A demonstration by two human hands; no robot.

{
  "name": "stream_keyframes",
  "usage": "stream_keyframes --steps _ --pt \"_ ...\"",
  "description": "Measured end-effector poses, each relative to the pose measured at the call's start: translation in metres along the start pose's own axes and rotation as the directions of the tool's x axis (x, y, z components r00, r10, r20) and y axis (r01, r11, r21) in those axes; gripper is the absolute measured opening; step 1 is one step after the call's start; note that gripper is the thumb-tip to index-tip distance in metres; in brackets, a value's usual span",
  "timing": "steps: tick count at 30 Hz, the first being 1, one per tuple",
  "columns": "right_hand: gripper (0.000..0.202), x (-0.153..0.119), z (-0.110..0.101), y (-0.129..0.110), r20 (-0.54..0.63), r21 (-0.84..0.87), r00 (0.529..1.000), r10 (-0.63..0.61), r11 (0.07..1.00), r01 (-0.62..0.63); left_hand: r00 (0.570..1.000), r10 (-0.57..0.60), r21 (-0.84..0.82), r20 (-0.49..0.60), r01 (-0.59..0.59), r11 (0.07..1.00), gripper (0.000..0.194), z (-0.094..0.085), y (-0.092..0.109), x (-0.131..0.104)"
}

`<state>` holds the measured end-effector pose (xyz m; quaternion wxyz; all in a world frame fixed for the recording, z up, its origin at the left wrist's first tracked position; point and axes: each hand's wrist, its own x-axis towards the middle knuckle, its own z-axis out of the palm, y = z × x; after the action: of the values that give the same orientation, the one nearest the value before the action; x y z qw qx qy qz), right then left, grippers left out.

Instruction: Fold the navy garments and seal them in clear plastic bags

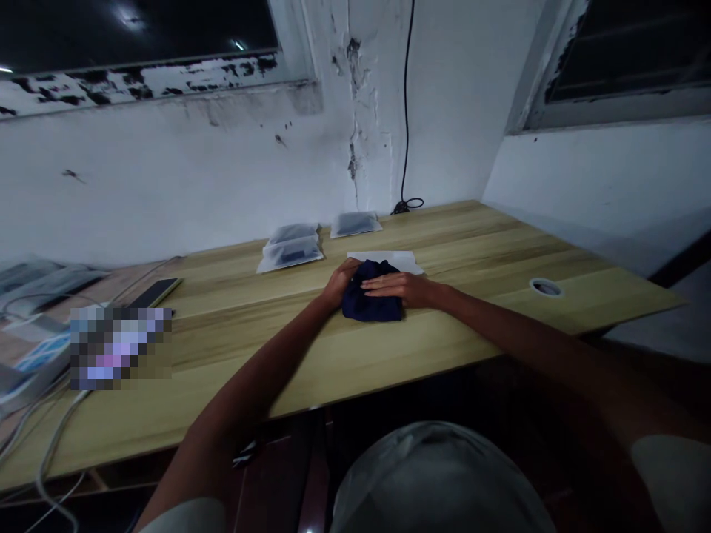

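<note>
Pale fabric [438, 481] bulges up at the bottom of the view, just below the front edge of a wood-grain bench [478, 240]. Both forearms reach over that edge to a dark blue cloth [375, 309], bunched on the bench in front of the person. Its left side meets the left hand [340, 281], whose fingertips are partly hidden, so whether it pinches the fabric cannot be told. Over the cloth lies the right hand [397, 287], fingers straight and close together; its thumb does not show clearly, so its grip cannot be told either.

Clutter crowds the left end: a white power strip [38, 374], a white cable [52, 444] looping over the front edge, a dark phone-like slab [158, 291] and — just in front of it — an object masked by coarse pixels [119, 348]. To the right, a round cable hole [546, 287] pierces the bench. Black cord [406, 111] hangs down the wall and ends in a coil at the back edge.

Behind the cloth, partly covered by it, lies a white sheet or bag [408, 260]. Farther back rest three frosted packets [356, 224] — two overlapping, one apart — each with something dark inside. More translucent bags [55, 285] lie at the far left.
</note>
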<state>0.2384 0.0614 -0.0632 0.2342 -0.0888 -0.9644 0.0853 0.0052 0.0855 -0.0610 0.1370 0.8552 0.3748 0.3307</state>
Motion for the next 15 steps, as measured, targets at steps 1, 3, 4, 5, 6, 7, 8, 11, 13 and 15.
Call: stream_keyframes --steps 1,3,4,5,6,7,8,11,13,15 --pt "0.044 -0.001 -0.001 0.000 0.013 0.031 1.000 0.001 1.000 -0.001 0.998 0.052 -0.005 0.017 -0.052 0.999 0.027 0.000 0.000 0.000" --pt "0.045 -0.003 0.000 0.000 0.015 0.086 1.000 -0.001 0.996 -0.001 0.989 0.140 0.012 0.049 -0.141 0.990 0.036 -0.001 0.000 -0.001" --pt "0.046 -0.003 0.001 -0.001 0.013 0.109 1.000 -0.001 0.994 -0.001 0.986 0.155 0.028 0.056 -0.156 0.987 0.039 -0.001 0.000 -0.001" --pt "0.047 -0.004 0.002 -0.001 0.015 0.128 1.000 0.002 0.992 -0.004 0.986 0.153 0.045 0.061 -0.156 0.987 0.041 -0.001 0.000 -0.001" --pt "0.047 -0.004 0.003 -0.001 0.019 0.143 1.000 0.010 0.990 -0.013 0.986 0.153 0.060 0.066 -0.157 0.986 0.042 0.000 -0.001 -0.001" --pt "0.048 -0.004 0.004 0.001 0.021 0.151 0.999 0.026 0.988 -0.029 0.984 0.162 0.074 0.070 -0.167 0.983 0.044 0.000 -0.001 -0.001" --pt "0.048 -0.004 0.005 0.003 0.021 0.152 0.998 0.051 0.987 -0.054 0.981 0.183 0.086 0.068 -0.189 0.978 0.045 0.000 -0.002 -0.001" --pt "0.047 -0.005 0.004 0.014 -0.013 0.094 0.988 0.157 0.983 -0.155 0.965 0.260 0.143 0.044 -0.264 0.954 0.055 0.002 -0.002 -0.001" --pt "0.049 -0.006 0.004 0.022 -0.067 0.016 0.972 0.223 0.975 -0.223 0.965 0.261 0.212 0.026 -0.261 0.942 0.061 0.006 0.001 0.000" --pt "0.050 -0.005 0.006 0.028 -0.146 -0.077 0.940 0.309 0.943 -0.322 0.972 0.231 0.287 0.031 -0.231 0.930 0.066 0.012 0.008 0.000"
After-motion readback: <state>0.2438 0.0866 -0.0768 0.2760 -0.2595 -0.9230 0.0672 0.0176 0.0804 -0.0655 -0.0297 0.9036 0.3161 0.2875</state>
